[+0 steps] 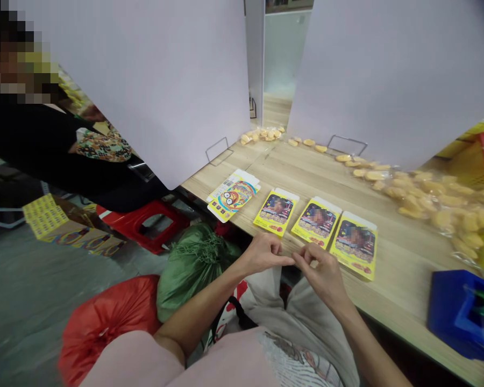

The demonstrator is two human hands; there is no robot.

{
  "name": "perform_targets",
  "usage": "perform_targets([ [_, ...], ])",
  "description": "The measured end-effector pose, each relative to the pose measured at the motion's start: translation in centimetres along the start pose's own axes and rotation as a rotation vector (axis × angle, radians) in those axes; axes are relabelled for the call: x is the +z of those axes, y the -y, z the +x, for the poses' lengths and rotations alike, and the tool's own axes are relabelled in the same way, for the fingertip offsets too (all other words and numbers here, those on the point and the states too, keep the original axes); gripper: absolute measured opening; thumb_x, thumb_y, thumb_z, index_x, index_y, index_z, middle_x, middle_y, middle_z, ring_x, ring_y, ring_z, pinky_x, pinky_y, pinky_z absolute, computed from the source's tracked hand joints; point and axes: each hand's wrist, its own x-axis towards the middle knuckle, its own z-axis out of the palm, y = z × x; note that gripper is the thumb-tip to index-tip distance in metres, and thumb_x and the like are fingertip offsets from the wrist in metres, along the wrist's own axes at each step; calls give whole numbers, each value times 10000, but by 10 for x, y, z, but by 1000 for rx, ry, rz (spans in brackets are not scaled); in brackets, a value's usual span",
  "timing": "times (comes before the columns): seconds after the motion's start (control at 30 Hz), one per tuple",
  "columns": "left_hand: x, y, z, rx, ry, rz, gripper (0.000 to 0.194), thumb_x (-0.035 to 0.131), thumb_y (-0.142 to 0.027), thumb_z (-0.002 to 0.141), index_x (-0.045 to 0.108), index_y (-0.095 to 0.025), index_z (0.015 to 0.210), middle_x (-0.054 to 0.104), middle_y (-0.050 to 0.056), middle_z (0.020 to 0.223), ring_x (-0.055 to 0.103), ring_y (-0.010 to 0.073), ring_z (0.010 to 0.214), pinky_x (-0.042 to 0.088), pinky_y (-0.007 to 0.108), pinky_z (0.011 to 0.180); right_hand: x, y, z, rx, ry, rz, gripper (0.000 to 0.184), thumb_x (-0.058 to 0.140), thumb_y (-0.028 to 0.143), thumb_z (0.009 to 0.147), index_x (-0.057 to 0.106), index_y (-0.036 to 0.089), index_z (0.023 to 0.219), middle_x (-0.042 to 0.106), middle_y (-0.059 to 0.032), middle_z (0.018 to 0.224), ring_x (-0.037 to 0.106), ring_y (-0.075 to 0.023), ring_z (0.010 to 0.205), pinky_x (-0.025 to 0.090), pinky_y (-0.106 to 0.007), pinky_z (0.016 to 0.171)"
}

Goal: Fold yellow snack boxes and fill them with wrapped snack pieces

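Left hand and right hand are meeting in front of the body, just off the near edge of the surface. The fingers of both hands are curled and drawing together at the tips; whether they are gripping something small cannot be told from this view. Nearest are three yellow printed cards, lying flat in a row from 12 to 1 o'clock from the hands. The rightmost card is almost touching the right hand. Each card's long axis is running away from the person, with its white top flap pointing toward 12 to 1 o'clock. A fourth card, a cartoon-printed carton blank, is lying apart at 11 o'clock, turned at a slant, its long axis tilting toward 2 o'clock. So far, three cards are showing one matching face and the fourth a different one. At 2 o'clock, yellow snack pieces are spilling in clear plastic along the back of the surface. A blue holder is sitting at 3 o'clock. Toward 9 o'clock, a co-worker's dark sleeve is showing beyond a white panel. Below the surface, a green sack and a red sack are resting on the floor.
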Motion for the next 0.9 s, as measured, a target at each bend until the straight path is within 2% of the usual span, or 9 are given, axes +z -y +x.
perform_targets([
  [0.2, 1, 2, 0, -10, -10, -35, 589, 789, -427, 643, 299, -159, 457, 505, -40, 544, 449, 76, 547, 289, 223, 520, 0, 1, 0, 11, 7, -35, 391, 599, 281, 865, 343, 219, 577, 551, 5, 635, 513, -134, 600, 388, -266, 597],
  [0.3, -3, 1, -1, -23, -28, -21, 508, 789, -439, 654, 405, -152, 482, 577, -17, 598, 511, 97, 581, 351, 222, 544, 0, 1, -1, 16, 8, -50, 389, 599, 293, 868, 351, 219, 577, 545, 7, 627, 506, -132, 595, 394, -264, 591],
  [0.4, -13, -3, 1, 11, -107, 74, 366, 791, -469, 660, 638, -154, 764, 679, 28, 804, 607, 157, 723, 463, 261, 664, -1, 1, -1, 24, -1, -34, 341, 600, 322, 874, 417, 215, 608, 547, 8, 634, 503, -133, 591, 406, -264, 590],
  [0.47, -24, -3, 5, 73, -209, 223, 471, 777, -488, 678, 653, -170, 1002, 688, 69, 991, 622, 214, 916, 486, 324, 833, -1, 1, -1, 31, 2, -21, 284, 597, 344, 880, 483, 210, 658, 554, 4, 649, 508, -139, 599, 419, -269, 599],
  [0.53, -38, 2, 14, 85, -321, 423, 550, 744, -519, 706, 622, -180, 1122, 647, 108, 1136, 561, 272, 1105, 423, 399, 994, -2, 0, -1, 34, 17, -19, 256, 591, 357, 887, 521, 206, 693, 565, -3, 663, 520, -148, 613, 430, -274, 610],
  [0.63, -64, 22, 33, -72, -433, 715, 687, 701, -584, 717, 559, -181, 1255, 502, 164, 1364, 370, 369, 1320, 284, 508, 1103, -2, -1, -2, 19, 39, -21, 266, 575, 366, 898, 526, 206, 691, 571, -11, 664, 531, -155, 617, 436, -279, 612],
  [0.73, -91, 49, 52, -302, -418, 891, 887, 702, -613, 691, 414, -168, 1402, 300, 210, 1515, 176, 436, 1412, 189, 592, 1108, 0, -4, -4, -5, 50, -24, 278, 561, 371, 906, 520, 207, 685, 573, -13, 664, 535, -157, 609, 439, -279, 601],
  [0.83, -111, 72, 64, -464, -341, 940, 993, 719, -625, 650, 325, -185, 1448, 325, 227, 1488, 237, 432, 1383, 216, 590, 1078, 2, -6, -6, -17, 49, -25, 288, 547, 373, 914, 519, 208, 679, 579, -15, 665, 547, -160, 607, 447, -277, 595],
  [0.9, -119, 82, 67, -496, -326, 959, 980, 713, -640, 637, 342, -202, 1431, 378, 215, 1447, 315, 403, 1336, 252, 549, 1062, 1, -7, -8, -24, 46, -29, 290, 545, 376, 914, 523, 210, 678, 582, -15, 663, 553, -161, 603, 452, -276, 594],
])
